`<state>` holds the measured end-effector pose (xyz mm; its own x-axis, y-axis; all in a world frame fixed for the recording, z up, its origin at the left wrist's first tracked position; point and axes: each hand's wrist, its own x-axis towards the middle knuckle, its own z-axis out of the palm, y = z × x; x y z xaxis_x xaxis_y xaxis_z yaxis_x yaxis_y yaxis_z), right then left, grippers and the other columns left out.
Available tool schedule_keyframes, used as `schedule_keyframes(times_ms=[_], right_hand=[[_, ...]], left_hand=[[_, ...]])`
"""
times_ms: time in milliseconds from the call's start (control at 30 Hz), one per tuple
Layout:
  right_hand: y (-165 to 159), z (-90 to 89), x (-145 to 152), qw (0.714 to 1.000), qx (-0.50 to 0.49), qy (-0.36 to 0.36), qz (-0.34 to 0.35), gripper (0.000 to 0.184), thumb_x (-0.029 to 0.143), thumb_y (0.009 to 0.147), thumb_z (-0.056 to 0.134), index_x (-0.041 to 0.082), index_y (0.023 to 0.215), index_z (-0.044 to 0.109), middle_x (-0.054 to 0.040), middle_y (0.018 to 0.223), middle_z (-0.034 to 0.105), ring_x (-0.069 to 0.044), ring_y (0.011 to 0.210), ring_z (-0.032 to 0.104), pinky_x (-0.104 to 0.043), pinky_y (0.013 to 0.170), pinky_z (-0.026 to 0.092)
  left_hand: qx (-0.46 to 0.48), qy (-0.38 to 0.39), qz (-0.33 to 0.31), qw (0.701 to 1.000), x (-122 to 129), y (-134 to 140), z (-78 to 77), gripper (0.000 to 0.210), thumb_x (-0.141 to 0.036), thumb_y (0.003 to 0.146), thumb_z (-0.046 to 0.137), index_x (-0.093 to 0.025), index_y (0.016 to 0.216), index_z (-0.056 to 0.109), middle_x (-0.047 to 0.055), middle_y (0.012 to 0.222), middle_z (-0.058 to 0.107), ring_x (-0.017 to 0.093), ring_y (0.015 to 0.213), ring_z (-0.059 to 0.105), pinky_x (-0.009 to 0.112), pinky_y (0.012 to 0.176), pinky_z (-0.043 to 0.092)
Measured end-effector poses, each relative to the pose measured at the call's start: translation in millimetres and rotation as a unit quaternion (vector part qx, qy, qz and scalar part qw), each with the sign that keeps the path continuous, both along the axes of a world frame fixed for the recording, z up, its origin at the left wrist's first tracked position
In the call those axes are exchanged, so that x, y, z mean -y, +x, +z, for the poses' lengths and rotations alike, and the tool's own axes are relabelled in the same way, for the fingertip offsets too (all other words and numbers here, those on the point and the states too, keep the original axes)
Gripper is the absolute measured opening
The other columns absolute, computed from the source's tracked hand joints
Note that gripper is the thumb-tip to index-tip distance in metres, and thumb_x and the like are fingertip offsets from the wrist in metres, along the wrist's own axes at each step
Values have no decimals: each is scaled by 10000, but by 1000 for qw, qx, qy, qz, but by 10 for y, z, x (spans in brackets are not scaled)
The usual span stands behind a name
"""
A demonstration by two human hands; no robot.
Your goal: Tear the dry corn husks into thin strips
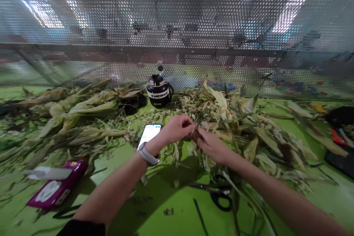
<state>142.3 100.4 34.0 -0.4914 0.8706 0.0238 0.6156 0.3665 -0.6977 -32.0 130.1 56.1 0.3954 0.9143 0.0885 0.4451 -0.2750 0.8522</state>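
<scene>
Green table (155,199), husks (265,138), left hand (178,129) beside right hand (212,145); scissors (204,186) nearby

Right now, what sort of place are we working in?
Probably a handcraft workshop: heaps of dry, pale husk-like leaves and black-handled scissors lie on a bright green tabletop, facing a grey perforated metal screen.

Taking the phone (151,132), its lit screen white with a small green patch, as the clock's centre, the desk (163,199) is bright lime green, and husks (267,138) in pale yellow-green and tan lie at nine and three o'clock. At twelve a black jug (159,100) has a white band with black lettering; at eight a packet (65,188) is magenta with white print.
</scene>
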Motion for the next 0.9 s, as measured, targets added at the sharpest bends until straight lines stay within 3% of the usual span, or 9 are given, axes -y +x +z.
schedule_keyframes(times_ms=[133,400,467,533,700,800,900], right_hand=[[-13,-16,25,1000,15,-2,5,127,196,881,365,159,958,459,-103,855,591,-199,731,530,-323,708,394],[-82,7,126,998,-38,-52,9,115,160,869,353,180,907,459,20,629,469,-126,539,423,-253,548,379],[-97,-13,130,990,-99,-103,12,88,201,879,367,185,885,453,33,623,451,-116,533,432,-243,533,398],[-108,-39,130,971,-173,-164,12,112,292,886,412,187,862,443,43,623,441,-108,528,442,-242,531,418],[-92,-31,147,915,-286,-285,6,398,552,776,588,183,871,474,67,595,464,-83,489,453,-219,507,411],[-63,11,148,860,-361,-359,-27,460,565,712,665,169,898,523,57,592,543,-76,480,486,-206,507,405],[-51,19,126,832,-398,-382,-62,436,547,697,687,151,831,564,47,531,567,-76,436,484,-206,481,386]], left_hand=[[-18,23,-15,999,32,-1,26,212,-342,797,525,-160,710,592,-29,537,560,99,473,495,197,458,358],[19,-42,-51,998,71,-21,66,218,-362,775,558,-152,748,605,-21,555,569,101,480,517,192,450,376],[40,-60,-57,996,86,-21,96,226,-371,775,568,-149,756,606,-21,561,572,100,485,523,193,458,381],[49,-69,-67,994,98,-19,127,234,-379,776,576,-149,752,608,-22,554,570,98,481,523,193,456,377],[64,-72,-79,992,94,-13,154,240,-388,776,586,-152,731,605,-31,530,555,93,467,507,189,441,357],[98,-79,-53,991,68,-10,136,257,-402,764,596,-150,713,593,-44,532,532,82,463,480,193,455,370],[136,-79,-24,987,41,-1,111,293,-432,748,615,-144,704,578,-52,534,513,71,459,450,189,454,356]])
